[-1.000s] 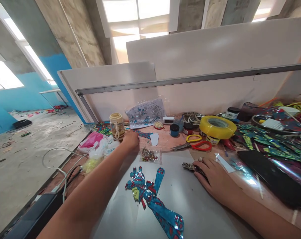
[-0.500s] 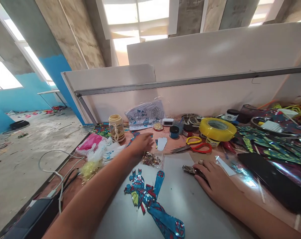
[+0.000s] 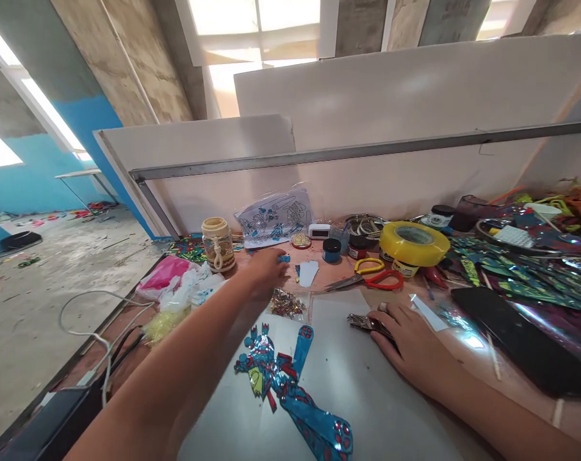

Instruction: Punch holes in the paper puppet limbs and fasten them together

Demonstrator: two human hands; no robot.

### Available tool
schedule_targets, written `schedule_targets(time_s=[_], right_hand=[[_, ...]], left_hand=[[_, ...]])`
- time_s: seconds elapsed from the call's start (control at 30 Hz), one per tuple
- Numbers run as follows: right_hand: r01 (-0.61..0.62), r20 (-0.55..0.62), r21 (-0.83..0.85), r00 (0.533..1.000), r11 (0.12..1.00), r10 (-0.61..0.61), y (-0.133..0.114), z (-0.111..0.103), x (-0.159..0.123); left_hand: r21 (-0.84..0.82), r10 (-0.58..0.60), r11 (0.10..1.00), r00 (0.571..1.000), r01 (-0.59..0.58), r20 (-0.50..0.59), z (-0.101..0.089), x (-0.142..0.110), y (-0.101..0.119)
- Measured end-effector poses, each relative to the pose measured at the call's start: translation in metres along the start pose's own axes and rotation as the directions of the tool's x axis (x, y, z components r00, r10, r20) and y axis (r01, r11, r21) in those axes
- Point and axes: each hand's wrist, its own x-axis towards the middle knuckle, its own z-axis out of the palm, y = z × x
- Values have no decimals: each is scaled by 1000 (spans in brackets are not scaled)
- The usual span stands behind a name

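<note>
My left hand (image 3: 270,267) reaches across to the back of the worktable, its fingertips beside a small blue piece (image 3: 284,258). Its fingers are bent down and partly hidden, so I cannot tell whether they grip the piece. My right hand (image 3: 405,330) rests on the table around a metal hand-held hole punch (image 3: 360,322), whose head points left. Between my arms, a flat jointed figure of glossy blue and red cutouts (image 3: 275,378) lies on a white board (image 3: 367,403). A clear bag of small metal fasteners (image 3: 287,303) lies just in front of my left hand.
Scissors (image 3: 367,279), a yellow tape roll (image 3: 412,242), paint jars (image 3: 332,250) and a white paper cutout (image 3: 309,273) lie behind the board. At left stand a rope-trimmed jar (image 3: 218,246) and plastic bags (image 3: 187,285). A black case (image 3: 521,342) and shiny cutouts (image 3: 530,275) lie right.
My left hand has shifted slightly farther back, toward the small blue piece, and its fingers point lower. My right hand keeps its place with the hole punch. The whole view has shifted a little.
</note>
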Motion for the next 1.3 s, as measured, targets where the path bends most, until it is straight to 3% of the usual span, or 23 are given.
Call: schedule_targets(time_s=[0.1,0.2,0.47,0.57,0.8,1.0,1.2,1.3], right_hand=[[-4,14,4,1000,1000,4,-1,-2,1],[4,5,6,1000,1000,-4,-1,-2,1],[13,-23,16,1000,1000,-13,1,1,0],[15,-34,10,999,1000,-14,1,1,-1],[-1,-34,5,999,1000,1,-3,-2,0],[-2,-18,20,1000,1000,3,-3,-3,0],[9,-50,7,999,1000,-9,-3,-2,1],[8,-49,-1,999,1000,-8,-2,-1,1]], left_hand=[[60,97,993,990,-103,98,17,12,26],[114,125,984,984,-140,129,32,17,44],[86,161,983,987,-160,-5,41,11,53],[66,125,990,990,-121,-59,32,11,47],[103,19,995,995,-9,-97,-14,7,11],[124,55,990,994,-67,94,-23,-15,-12],[153,-55,987,998,51,22,-40,-4,-31],[150,-49,988,998,44,34,-37,1,-25]])
